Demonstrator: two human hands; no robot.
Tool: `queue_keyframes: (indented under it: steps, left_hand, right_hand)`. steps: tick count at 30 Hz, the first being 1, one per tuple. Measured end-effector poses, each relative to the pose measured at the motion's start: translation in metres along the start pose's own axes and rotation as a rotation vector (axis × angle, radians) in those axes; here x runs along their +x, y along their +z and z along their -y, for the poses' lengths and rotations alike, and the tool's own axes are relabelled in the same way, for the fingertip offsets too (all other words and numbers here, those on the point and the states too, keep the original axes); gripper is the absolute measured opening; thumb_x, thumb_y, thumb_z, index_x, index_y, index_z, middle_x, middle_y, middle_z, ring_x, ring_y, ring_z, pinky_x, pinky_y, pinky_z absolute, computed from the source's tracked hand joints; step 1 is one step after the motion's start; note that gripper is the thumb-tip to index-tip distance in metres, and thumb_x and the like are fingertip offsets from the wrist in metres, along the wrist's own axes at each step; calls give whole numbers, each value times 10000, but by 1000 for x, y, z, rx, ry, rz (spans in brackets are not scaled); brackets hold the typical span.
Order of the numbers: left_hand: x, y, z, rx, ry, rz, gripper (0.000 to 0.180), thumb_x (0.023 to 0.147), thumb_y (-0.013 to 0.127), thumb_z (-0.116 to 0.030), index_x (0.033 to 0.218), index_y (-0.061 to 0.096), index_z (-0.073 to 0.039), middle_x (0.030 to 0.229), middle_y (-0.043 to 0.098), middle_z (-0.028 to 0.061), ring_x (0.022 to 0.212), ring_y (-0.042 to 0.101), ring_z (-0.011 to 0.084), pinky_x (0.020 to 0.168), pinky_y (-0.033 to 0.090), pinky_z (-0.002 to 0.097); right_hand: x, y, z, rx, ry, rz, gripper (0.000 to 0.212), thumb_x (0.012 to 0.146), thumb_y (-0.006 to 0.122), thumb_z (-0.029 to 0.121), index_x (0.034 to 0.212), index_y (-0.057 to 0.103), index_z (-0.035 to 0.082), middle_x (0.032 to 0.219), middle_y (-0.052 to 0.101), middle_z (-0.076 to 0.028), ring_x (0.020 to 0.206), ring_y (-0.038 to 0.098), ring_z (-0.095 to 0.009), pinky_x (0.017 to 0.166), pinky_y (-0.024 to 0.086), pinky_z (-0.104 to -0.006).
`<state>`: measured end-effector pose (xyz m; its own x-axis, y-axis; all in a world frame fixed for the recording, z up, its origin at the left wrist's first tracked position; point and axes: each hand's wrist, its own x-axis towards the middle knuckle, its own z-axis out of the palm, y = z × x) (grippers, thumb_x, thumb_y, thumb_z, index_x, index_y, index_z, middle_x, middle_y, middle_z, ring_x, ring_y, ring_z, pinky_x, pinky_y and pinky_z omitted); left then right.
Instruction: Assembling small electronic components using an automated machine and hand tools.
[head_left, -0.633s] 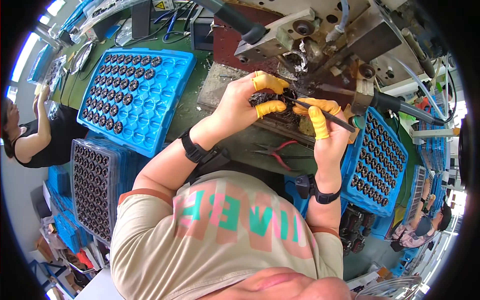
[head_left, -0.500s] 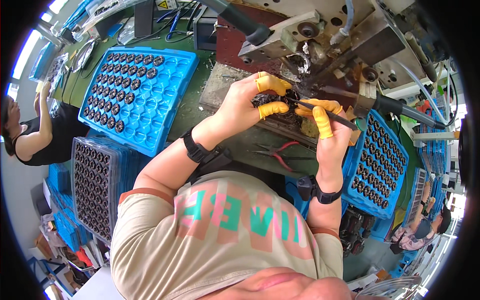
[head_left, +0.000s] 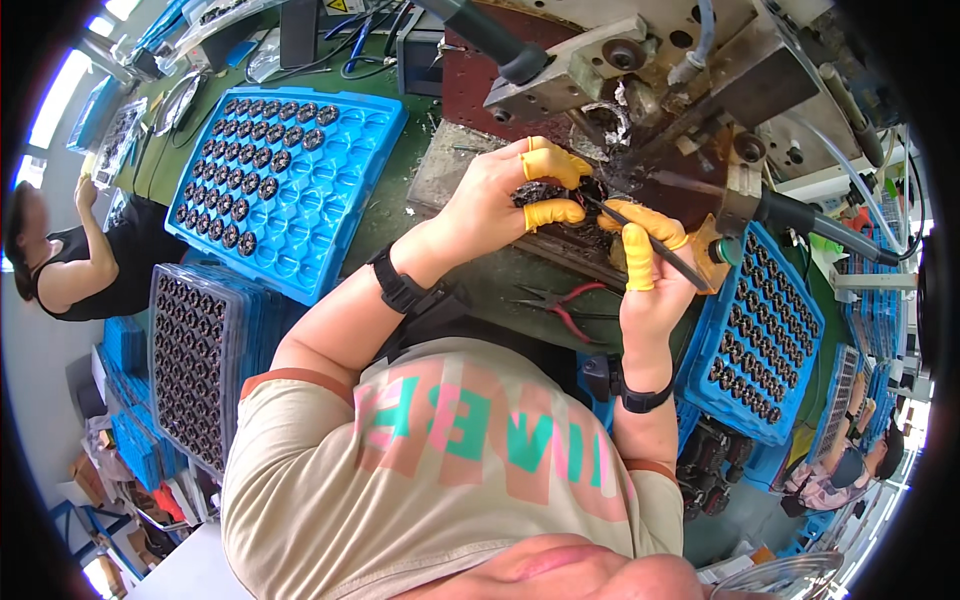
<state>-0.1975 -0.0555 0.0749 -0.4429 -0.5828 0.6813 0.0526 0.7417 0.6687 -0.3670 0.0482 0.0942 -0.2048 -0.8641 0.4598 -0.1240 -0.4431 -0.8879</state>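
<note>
Fingers (head_left: pixel 553 212) of the left hand (head_left: pixel 490 195), sheathed in yellow cots, curl around a small dark part (head_left: pixel 540 192) at the front of a grimy metal machine (head_left: pixel 620 55); how firmly they grip cannot be told. The right hand (head_left: pixel 660 295), also wearing yellow cots, pinches a slim dark tool (head_left: pixel 675 262) whose tip points at the spot between the left fingers, where contact is too cluttered to make out. Red-handled pliers (head_left: pixel 568 320) lie on the green worktop (head_left: pixel 485 275), nearer the person than the machine. To the left, a blue tray (head_left: pixel 335 195) bears rows of black ring-shaped parts (head_left: pixel 247 243); another blue tray (head_left: pixel 738 410), filled with similar pieces, sits just beside the right hand. A co-worker (head_left: pixel 95 250) in a black top is at the far left.
</note>
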Motion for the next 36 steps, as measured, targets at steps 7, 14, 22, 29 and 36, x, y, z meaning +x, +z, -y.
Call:
queue_keyframes:
  steps: [7, 14, 22, 29, 36]
  left_hand:
    - [3, -3, 2, 5, -33, 16, 327, 707, 832, -139, 935, 628, -21, 975, 663, 101, 914, 652, 263, 795, 529, 336]
    - [-2, -7, -10, -9, -74, 9, 297, 732, 813, -170, 964, 670, -49, 925, 665, 101, 897, 645, 277, 777, 525, 374]
    - [-5, 5, -5, -125, -20, -54, 295, 752, 807, -159, 933, 623, -18, 893, 619, 113, 827, 641, 261, 717, 526, 358]
    - [-2, 11, -7, -207, -96, -21, 317, 748, 816, -151, 956, 625, -7, 901, 643, 104, 851, 651, 229, 735, 530, 348]
    - [-6, -8, -16, -190, -199, -53, 405, 740, 829, -189, 1023, 592, -24, 947, 671, 104, 904, 667, 218, 795, 544, 350]
  right_hand:
    - [-2, 5, -5, 47, -26, -42, 174, 946, 601, 37, 1084, 613, -68, 1088, 661, -148, 966, 646, -180, 899, 495, -293]
    - [0, 2, -12, -241, -126, -52, 165, 964, 566, 51, 1057, 629, -70, 1068, 661, -148, 958, 639, -221, 901, 511, -347]
    - [1, -37, -18, -597, -484, -81, 255, 1008, 496, 105, 1100, 574, -120, 1093, 654, -201, 962, 659, -266, 887, 547, -346]
    - [-26, -80, 0, -926, -349, -194, 266, 986, 557, 170, 1094, 609, -68, 1076, 662, -193, 963, 642, -323, 855, 513, -378]
    - [-66, -73, 9, -1355, -177, 59, 270, 906, 654, 175, 1122, 633, 15, 1025, 634, -204, 941, 595, -389, 826, 484, -422]
